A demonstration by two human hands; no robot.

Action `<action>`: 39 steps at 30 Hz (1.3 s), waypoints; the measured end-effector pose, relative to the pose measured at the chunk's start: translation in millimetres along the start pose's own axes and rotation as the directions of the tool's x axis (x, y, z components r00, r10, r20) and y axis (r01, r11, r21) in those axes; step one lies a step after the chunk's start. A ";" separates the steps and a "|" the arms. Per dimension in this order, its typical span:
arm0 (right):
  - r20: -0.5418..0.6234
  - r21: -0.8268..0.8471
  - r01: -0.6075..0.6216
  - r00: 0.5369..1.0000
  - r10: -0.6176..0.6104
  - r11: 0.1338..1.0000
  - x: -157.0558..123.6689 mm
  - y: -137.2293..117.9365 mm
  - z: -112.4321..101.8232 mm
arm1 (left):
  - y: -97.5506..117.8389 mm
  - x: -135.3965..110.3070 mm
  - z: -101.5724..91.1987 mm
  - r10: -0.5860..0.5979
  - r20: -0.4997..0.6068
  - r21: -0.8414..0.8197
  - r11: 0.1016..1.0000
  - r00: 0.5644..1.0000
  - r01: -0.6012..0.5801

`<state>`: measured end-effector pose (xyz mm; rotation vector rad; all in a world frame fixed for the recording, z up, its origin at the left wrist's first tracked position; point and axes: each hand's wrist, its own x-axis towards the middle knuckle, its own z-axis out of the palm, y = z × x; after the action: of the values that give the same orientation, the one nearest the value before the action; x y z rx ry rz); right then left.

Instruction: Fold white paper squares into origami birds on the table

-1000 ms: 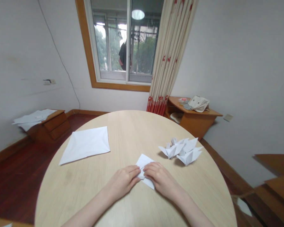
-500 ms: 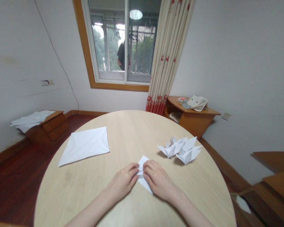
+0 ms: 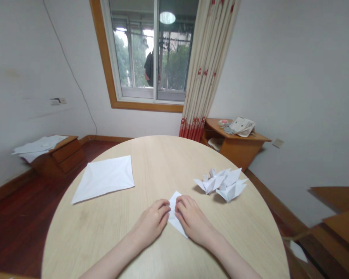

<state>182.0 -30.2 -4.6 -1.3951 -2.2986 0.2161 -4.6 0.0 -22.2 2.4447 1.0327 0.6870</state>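
A small folded piece of white paper (image 3: 173, 212) lies on the round table between my hands, one pointed end away from me and the other towards me. My left hand (image 3: 155, 217) grips its left edge, fingers curled and pressed together. On the opposite edge, my right hand (image 3: 192, 219) is closed with bent fingers, covering part of the sheet. Both sets of fingertips are partly hidden. Beyond my right hand sits a cluster of folded white paper figures (image 3: 228, 184) with pointed tips.
A flat stack of white paper (image 3: 107, 178) lies on the left of the pale round table (image 3: 163, 155). Behind, a wooden corner cabinet (image 3: 235, 145) holds a cloth bag (image 3: 242, 126). More papers (image 3: 40, 145) cover a low wooden drawer unit (image 3: 66, 155) at left.
My fingers have shifted slightly on the small paper, and its middle, where a raised fold showed, now looks flatter. The stack and paper figures stay put.
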 end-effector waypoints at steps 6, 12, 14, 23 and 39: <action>-0.027 -0.032 -0.007 1.000 0.006 0.999 -0.8 2.9 7.1 | 3.0 1.1 1.5 -0.031 -0.034 -0.004 1.000 0.999 0.031; -0.036 -0.104 -0.030 0.999 0.027 0.994 -1.3 4.8 11.6 | 2.5 4.3 -1.4 -0.051 -0.069 0.068 0.996 0.996 0.056; -0.038 -0.131 -0.044 0.998 0.039 0.990 -0.8 5.0 11.3 | 2.5 4.8 -2.8 -0.068 -0.067 0.090 0.993 0.995 0.074; 0.027 -0.189 -0.128 0.990 0.136 0.974 0.6 4.6 5.5 | -1.6 2.8 -5.2 -0.121 -0.027 0.099 0.987 0.992 0.123; 0.009 -0.077 -0.076 0.997 0.077 0.994 -1.2 12.1 -4.4 | -19.4 4.3 -11.7 0.121 0.108 0.022 0.992 0.987 -0.124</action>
<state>194.2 -25.8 -5.2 -1.5250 -2.2874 0.1616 -19.4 17.7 -21.9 2.5559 0.8634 0.5760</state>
